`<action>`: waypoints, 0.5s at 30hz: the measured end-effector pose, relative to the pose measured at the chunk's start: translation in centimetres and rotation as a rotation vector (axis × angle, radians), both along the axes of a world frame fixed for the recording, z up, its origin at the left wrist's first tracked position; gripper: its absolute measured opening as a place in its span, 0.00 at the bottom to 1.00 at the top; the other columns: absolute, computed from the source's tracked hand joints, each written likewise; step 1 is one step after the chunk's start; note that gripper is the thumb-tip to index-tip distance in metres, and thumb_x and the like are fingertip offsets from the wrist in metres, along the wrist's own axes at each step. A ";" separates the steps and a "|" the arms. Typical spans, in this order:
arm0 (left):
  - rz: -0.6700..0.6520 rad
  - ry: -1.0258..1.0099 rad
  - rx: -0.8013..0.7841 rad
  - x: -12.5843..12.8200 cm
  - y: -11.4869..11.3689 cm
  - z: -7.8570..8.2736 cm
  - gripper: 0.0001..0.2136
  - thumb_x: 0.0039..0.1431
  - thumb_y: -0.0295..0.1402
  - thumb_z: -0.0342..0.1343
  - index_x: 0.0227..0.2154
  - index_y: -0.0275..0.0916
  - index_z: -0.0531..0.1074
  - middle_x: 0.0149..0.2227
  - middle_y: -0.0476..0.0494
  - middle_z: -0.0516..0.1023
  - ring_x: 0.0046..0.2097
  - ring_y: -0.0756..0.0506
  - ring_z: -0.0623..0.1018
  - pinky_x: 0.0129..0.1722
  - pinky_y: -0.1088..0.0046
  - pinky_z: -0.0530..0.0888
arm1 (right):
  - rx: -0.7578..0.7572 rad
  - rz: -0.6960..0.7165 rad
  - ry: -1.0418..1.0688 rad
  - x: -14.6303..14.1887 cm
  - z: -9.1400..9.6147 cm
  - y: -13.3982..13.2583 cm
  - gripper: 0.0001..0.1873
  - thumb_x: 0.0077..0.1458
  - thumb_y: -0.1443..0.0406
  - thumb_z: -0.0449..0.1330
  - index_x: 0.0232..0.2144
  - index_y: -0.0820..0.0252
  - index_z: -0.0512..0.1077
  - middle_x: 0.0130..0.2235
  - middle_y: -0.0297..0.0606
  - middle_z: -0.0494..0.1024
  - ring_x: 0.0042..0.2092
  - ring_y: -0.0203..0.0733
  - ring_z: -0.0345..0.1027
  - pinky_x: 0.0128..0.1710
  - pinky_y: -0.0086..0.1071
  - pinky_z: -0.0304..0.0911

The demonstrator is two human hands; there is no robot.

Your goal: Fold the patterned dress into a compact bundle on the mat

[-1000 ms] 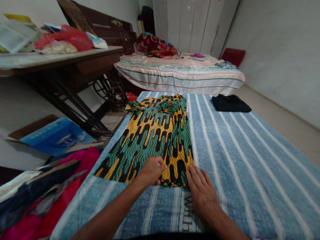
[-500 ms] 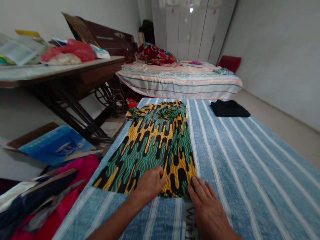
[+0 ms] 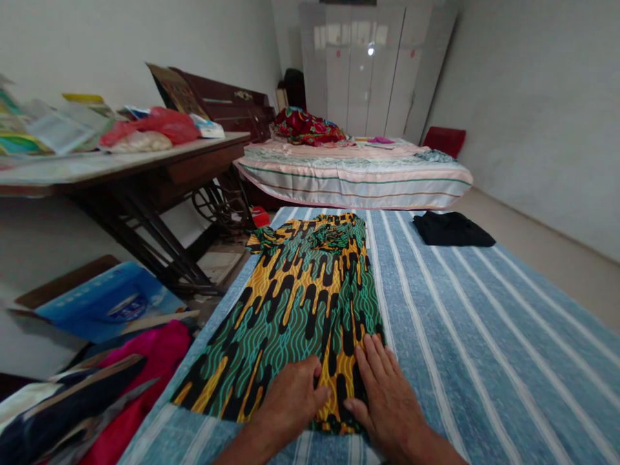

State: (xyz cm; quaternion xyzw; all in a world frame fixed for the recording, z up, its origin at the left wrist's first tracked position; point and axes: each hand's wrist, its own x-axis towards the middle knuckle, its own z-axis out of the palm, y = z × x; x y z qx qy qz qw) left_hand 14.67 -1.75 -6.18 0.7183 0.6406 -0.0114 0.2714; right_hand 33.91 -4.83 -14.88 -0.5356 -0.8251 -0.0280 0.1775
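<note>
A dress (image 3: 295, 310) patterned in green, yellow and black lies lengthwise, its hem near me and a ruffled sleeve at the far left. Its right side is folded inward. My left hand (image 3: 293, 394) is curled over the cloth near the hem, fingers closed on the fabric and partly hidden beneath the hand. Flat on the right edge of the dress rests my right hand (image 3: 387, 394), its fingers stretched out and thumb apart. Both hands touch the garment.
A blue striped sheet (image 3: 465, 336) lies under the dress. Folded black cloth (image 3: 453, 229) sits at the far right. On the left are a sewing-machine table (image 3: 194, 150), a blue box (image 3: 121, 300) and piled clothes (image 3: 145, 352). Another bed (image 3: 353, 174) stands beyond.
My right hand has moved up from the hem corner onto the dress's right edge, fingers flat. My left hand stays near the hem. The head view has tilted up slightly.
</note>
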 end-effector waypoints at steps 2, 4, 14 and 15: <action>-0.015 -0.051 -0.032 -0.6 0.6 0.2 0.05 0.46 0.36 0.54 0.26 0.41 0.67 0.20 0.53 0.71 0.25 0.49 0.71 0.23 0.76 0.58 | 0.086 0.005 0.000 -0.1 0.4 0.4 0.35 0.55 0.53 0.54 0.59 0.69 0.56 0.62 0.53 0.54 0.64 0.56 0.39 0.56 0.48 0.55; -0.012 -0.102 -0.056 -1.3 2.0 0.5 0.07 0.46 0.38 0.54 0.23 0.41 0.67 0.18 0.54 0.70 0.23 0.50 0.70 0.22 0.77 0.59 | 0.139 0.013 0.008 -0.5 1.7 1.7 0.34 0.55 0.55 0.54 0.58 0.68 0.57 0.62 0.52 0.55 0.64 0.54 0.40 0.55 0.47 0.55; 0.161 -0.161 0.020 1.9 21.1 0.3 0.11 0.52 0.36 0.51 0.18 0.37 0.68 0.15 0.50 0.70 0.18 0.51 0.71 0.20 0.78 0.65 | 0.288 0.078 0.021 -3.0 0.7 10.0 0.34 0.54 0.47 0.51 0.53 0.65 0.64 0.58 0.50 0.63 0.64 0.56 0.41 0.55 0.50 0.55; 0.181 -0.153 0.024 2.6 22.9 -0.1 0.13 0.52 0.37 0.51 0.16 0.37 0.68 0.14 0.49 0.70 0.17 0.51 0.70 0.20 0.78 0.65 | 0.342 0.076 0.014 -3.1 -0.5 10.2 0.33 0.53 0.47 0.51 0.52 0.64 0.65 0.56 0.49 0.67 0.64 0.57 0.39 0.55 0.52 0.54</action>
